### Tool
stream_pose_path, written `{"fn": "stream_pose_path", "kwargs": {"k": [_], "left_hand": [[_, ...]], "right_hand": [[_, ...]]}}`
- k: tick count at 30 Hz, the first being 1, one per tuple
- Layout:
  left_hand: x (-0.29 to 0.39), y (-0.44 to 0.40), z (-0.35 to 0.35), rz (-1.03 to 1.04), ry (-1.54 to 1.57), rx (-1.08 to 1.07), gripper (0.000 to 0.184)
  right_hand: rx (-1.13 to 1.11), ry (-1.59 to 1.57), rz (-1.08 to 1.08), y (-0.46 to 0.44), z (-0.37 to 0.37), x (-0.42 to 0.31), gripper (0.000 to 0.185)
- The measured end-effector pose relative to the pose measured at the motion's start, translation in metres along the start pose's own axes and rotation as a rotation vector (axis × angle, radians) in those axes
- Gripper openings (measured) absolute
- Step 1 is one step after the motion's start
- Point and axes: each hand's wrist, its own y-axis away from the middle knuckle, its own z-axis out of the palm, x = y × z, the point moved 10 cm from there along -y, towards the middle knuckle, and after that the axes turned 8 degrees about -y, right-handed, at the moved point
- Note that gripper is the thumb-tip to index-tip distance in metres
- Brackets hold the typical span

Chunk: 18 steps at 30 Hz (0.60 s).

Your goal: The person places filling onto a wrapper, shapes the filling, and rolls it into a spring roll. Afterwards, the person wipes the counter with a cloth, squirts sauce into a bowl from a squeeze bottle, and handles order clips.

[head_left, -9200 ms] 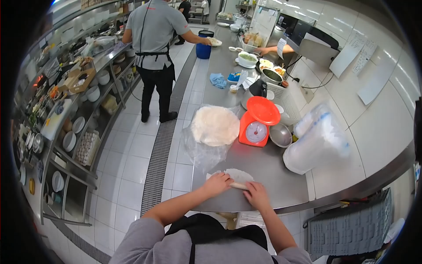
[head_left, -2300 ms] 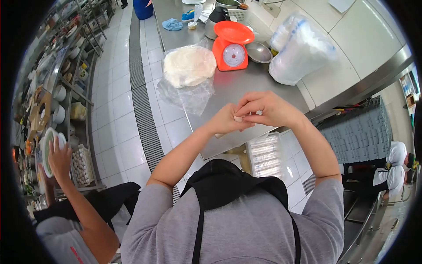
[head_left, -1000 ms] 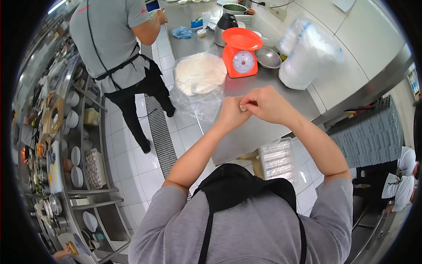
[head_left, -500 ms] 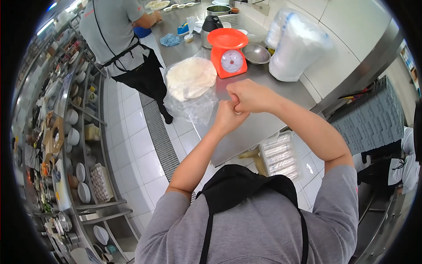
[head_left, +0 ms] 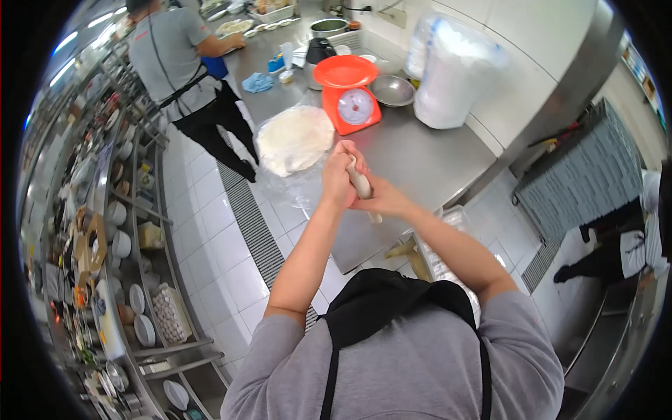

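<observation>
Above the steel counter (head_left: 413, 157), my left hand (head_left: 341, 175) is closed round a pale, smooth roll of dough (head_left: 360, 178). My right hand (head_left: 380, 197) touches the roll's lower end from the right, its fingers closed against it. A small piece of another pale stick (head_left: 376, 218) shows on the counter below my hands. Beyond my left hand lies a large round pale sheet (head_left: 295, 138) on clear plastic. The orange scale (head_left: 352, 108) stands behind my hands, with a metal bowl (head_left: 393, 91) beside it.
White plastic-wrapped bundles (head_left: 448, 73) stand against the wall. A blue cloth (head_left: 257, 82) and a dark-lidded jug (head_left: 320, 52) are farther back. A co-worker (head_left: 171, 56) stands at the counter's left side. Grey stacked crates (head_left: 581, 175) stand at the right.
My hands have come apart from their tight clasp, showing the pale roll between them. My right hand has moved lower. The view has shifted, and the co-worker now appears farther off.
</observation>
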Motion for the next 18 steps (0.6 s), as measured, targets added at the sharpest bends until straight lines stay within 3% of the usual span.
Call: {"fn": "stream_pose_path", "kwargs": {"k": [1,3,4,6,7,9,11,12,15,17,18], "left_hand": [[-0.004,-0.002,0.004,-0.083,-0.017,0.077,0.021],[-0.009,-0.008,0.008,-0.189,-0.030,0.136,0.020],[-0.018,-0.012,0.021,-0.323,0.011,-0.025,0.020],[-0.037,-0.006,0.053,-0.502,0.100,-0.266,0.010],[-0.050,-0.008,0.058,-0.521,0.113,-0.297,0.010],[-0.056,-0.019,0.076,-0.388,0.465,-0.439,0.012],[-0.078,-0.030,0.063,-0.383,0.202,-0.260,0.022],[-0.085,-0.032,0.054,-0.390,0.081,-0.112,0.022],[-0.109,-0.022,0.050,-0.403,0.055,0.033,0.012],[-0.100,-0.006,0.082,-0.411,0.088,0.084,0.017],[-0.100,0.004,0.103,-0.422,0.105,0.042,0.017]], "right_hand": [[0.027,0.003,0.012,0.001,-0.002,0.007,0.031],[-0.039,-0.528,0.435,0.014,0.011,0.059,0.022],[-0.011,-0.534,0.441,0.019,0.004,0.063,0.022],[-0.349,-1.084,0.491,0.039,0.031,0.041,0.022],[-0.309,-1.084,0.485,0.042,0.024,0.044,0.022],[-0.303,-1.160,0.449,0.047,0.020,0.046,0.021],[0.098,-0.931,0.496,0.058,-0.009,0.078,0.021],[0.146,-0.747,0.471,0.065,-0.021,0.082,0.020],[0.357,-0.325,0.475,0.111,-0.046,0.080,0.023],[0.512,-0.214,0.338,0.134,-0.058,0.070,0.026],[0.447,-0.282,0.395,0.143,-0.056,0.070,0.026]]}}
